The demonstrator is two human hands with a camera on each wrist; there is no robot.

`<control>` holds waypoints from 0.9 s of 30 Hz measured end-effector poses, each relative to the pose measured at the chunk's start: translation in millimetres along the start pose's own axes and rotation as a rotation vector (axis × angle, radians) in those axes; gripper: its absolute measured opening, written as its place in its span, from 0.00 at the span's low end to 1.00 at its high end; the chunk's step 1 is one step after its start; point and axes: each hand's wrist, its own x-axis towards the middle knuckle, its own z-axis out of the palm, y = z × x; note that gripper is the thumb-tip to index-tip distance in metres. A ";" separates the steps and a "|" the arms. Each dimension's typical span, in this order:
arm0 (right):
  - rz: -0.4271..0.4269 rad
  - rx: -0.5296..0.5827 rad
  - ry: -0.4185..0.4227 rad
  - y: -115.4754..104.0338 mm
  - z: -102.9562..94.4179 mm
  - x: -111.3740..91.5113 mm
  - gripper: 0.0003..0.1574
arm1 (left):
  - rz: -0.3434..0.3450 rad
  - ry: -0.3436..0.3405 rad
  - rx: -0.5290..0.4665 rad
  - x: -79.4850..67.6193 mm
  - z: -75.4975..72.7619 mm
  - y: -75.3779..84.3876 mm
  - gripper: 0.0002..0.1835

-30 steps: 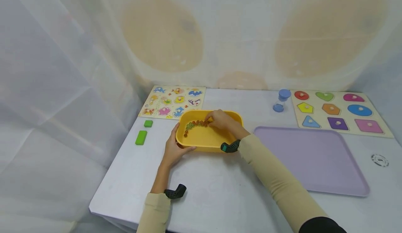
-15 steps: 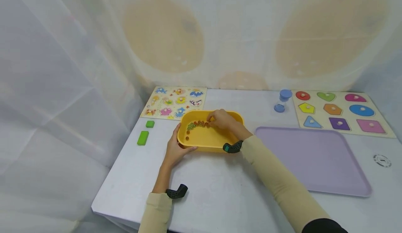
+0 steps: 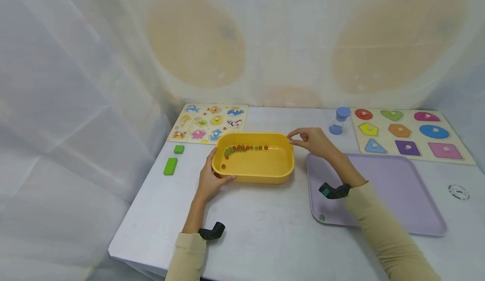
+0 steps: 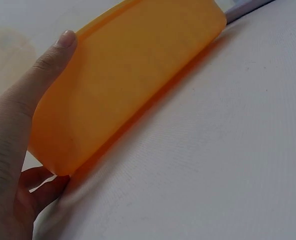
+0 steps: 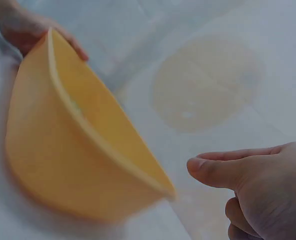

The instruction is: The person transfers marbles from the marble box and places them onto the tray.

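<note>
A yellow plastic tub (image 3: 254, 169) stands mid-table. My left hand (image 3: 209, 181) grips its left end, thumb (image 4: 50, 60) along the near wall and fingers bent round the corner. Small glassy marbles (image 3: 242, 148), red-brown and green, lie inside in a curved row along the far wall, with a few at the left. My right hand (image 3: 312, 141) is at the tub's right rim, with index finger and thumb brought close together and the other fingers curled. Whether a marble is between those fingertips I cannot tell. One green marble (image 3: 322, 218) lies in the purple tray's (image 3: 394, 197) near-left corner.
An animal puzzle board (image 3: 208, 123) is at the back left and a shape puzzle board (image 3: 409, 136) at the back right. A blue sand timer (image 3: 339, 121) stands beside the latter. Two green blocks (image 3: 170, 166) lie left of the tub; a round printed disc (image 3: 458, 192) lies far right.
My right hand has come out of the tub and moved right to its rim, uncovering the right end of the marble row. A green marble now shows in the tray. My left hand stays put.
</note>
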 end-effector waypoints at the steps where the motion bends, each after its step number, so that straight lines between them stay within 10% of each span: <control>1: 0.017 -0.004 0.007 9.2 -3.9 -9.4 0.15 | -0.003 0.001 0.000 -0.1 0.1 0.3 0.58; 14: 0.202 -0.034 0.000 93.8 -21.2 -103.6 0.16 | -0.022 -0.002 -0.004 -1.6 0.2 4.5 0.56; 27: 0.178 -0.053 0.057 98.9 -22.5 -111.7 0.21 | -0.036 -0.017 -0.018 -1.8 -0.7 8.6 0.56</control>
